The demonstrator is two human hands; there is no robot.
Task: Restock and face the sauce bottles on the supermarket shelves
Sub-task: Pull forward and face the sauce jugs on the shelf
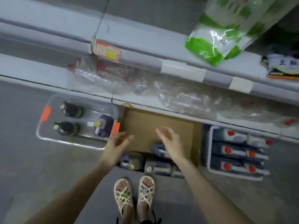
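Note:
I look straight down at the floor in front of grey shelves [145, 46]. A brown cardboard box [145, 123] holds several dark sauce bottles [132, 161] along its near side. My left hand [117, 143] hovers over the box's left edge, fingers relaxed and empty. My right hand [169, 139] hangs above the box's middle, fingers loosely spread, just over a dark bottle [157, 148]. A clear plastic bin [48, 136] on the left holds three dark bottles [71, 109]. A grey crate [210, 159] on the right is packed with red-capped bottles [234, 150].
Clear plastic bottles wrapped in film [113, 78] lie on the lowest shelf. A green and white bag [226, 26] sticks out from an upper shelf at the right. A red price tag [106, 50] hangs on a shelf edge. My sandalled feet [134, 194] stand just behind the box.

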